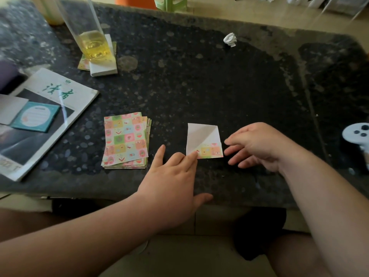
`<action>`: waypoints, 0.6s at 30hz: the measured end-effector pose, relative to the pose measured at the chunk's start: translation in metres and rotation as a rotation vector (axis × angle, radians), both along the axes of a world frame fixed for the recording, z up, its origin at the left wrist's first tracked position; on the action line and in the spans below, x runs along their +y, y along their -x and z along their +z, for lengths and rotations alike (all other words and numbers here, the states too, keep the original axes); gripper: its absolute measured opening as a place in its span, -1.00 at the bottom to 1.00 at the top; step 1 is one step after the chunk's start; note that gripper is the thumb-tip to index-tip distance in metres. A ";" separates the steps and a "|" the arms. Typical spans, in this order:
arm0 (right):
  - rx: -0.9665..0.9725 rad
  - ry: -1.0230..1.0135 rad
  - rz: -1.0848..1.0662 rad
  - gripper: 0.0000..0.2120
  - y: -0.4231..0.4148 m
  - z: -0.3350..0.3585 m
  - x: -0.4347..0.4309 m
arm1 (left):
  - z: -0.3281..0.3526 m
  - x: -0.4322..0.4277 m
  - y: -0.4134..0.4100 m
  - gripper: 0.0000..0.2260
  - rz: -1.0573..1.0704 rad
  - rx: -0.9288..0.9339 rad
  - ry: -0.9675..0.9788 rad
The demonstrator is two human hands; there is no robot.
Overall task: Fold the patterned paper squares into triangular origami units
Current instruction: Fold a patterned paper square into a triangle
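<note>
One paper square (203,139) lies white side up on the dark stone table (199,86), its lower edge folded up to show a strip of pattern. A diagonal crease runs across its white face. My left hand (175,176) lies flat, and its fingertips press the paper's lower left corner. My right hand (257,146) hovers just right of the paper with fingers spread and relaxed, holding nothing. A stack of patterned paper squares (125,139) sits to the left of my left hand.
A magazine (40,118) with a teal notepad (36,116) lies at the left edge. A glass of yellow liquid (93,43) stands on a white block at the back left. A crumpled white scrap (230,39) sits at the back. A white controller (357,136) rests at the right edge.
</note>
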State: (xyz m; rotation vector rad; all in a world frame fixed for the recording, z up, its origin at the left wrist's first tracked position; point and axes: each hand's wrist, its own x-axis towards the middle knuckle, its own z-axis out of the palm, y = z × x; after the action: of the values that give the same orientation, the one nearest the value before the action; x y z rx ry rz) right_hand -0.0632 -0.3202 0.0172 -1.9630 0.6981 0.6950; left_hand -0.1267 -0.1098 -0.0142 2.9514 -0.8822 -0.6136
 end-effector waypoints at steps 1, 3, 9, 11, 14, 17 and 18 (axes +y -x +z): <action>0.007 -0.030 -0.005 -0.81 0.002 0.000 0.005 | 0.000 0.000 -0.001 -0.18 0.005 0.006 0.006; 0.029 -0.051 0.020 -0.76 0.006 -0.007 0.016 | 0.002 0.002 -0.001 -0.20 0.026 0.021 0.025; 0.015 -0.056 -0.034 -0.86 0.008 -0.023 0.027 | 0.007 0.015 0.005 -0.28 0.169 0.009 0.083; 0.023 -0.090 -0.031 -0.85 0.008 -0.020 0.023 | 0.010 0.022 0.004 -0.34 0.203 -0.010 0.103; 0.007 -0.225 -0.042 -0.85 0.009 -0.011 0.021 | 0.014 0.023 -0.008 -0.55 0.417 0.060 0.356; -0.029 -0.384 -0.060 -0.82 0.013 0.002 0.023 | 0.014 0.017 -0.029 -0.67 0.826 0.316 0.715; -0.041 -0.425 -0.068 -0.82 0.014 0.006 0.025 | 0.013 0.015 -0.034 -0.69 0.933 0.443 0.867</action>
State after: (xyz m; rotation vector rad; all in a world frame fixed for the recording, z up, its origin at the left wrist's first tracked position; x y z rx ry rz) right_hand -0.0775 -0.2950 0.0227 -1.5532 0.5379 0.6959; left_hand -0.0928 -0.0950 -0.0010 1.9547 0.2588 -0.5575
